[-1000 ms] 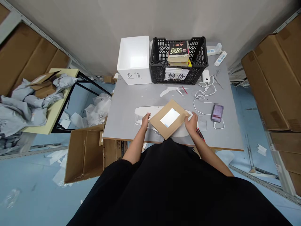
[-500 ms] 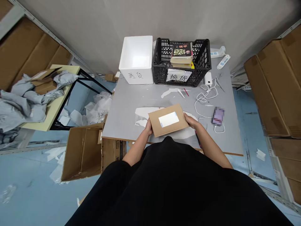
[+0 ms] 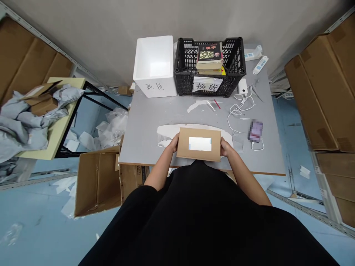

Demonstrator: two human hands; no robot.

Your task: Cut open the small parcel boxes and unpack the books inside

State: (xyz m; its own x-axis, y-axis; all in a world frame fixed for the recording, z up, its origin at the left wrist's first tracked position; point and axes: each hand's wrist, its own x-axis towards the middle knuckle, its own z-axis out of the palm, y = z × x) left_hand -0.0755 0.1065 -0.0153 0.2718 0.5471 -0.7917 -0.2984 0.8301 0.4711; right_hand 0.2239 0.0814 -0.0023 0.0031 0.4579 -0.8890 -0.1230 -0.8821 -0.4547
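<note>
Two hands on one flat kraft cardboard mailer (image 3: 199, 144), near the front edge of the grey table (image 3: 142, 144), over a white patch on the tabletop. Mailer sits square to the edge, long side across, plain brown, with a white label (image 3: 200, 143) centred on top; label shows no readable print, thin blue marks at its short ends. Left hand (image 3: 174, 143) grips the left short side, right hand (image 3: 225, 147) the right short side, fingers curled around the edges, hands apart with the mailer between them. Cannot tell if the mailer touches the table.

Further along the table: white foam box (image 3: 154, 66) with handwritten characters, beside a black plastic crate (image 3: 184, 87) holding a stack of books (image 3: 210, 59), paper sign (image 3: 207, 85) on its front. To the right, white power bank (image 3: 242, 86), tangled white cable (image 3: 238, 111), pixelated phone (image 3: 256, 130). Open cardboard box (image 3: 98, 184) on the floor by the table's left side.
</note>
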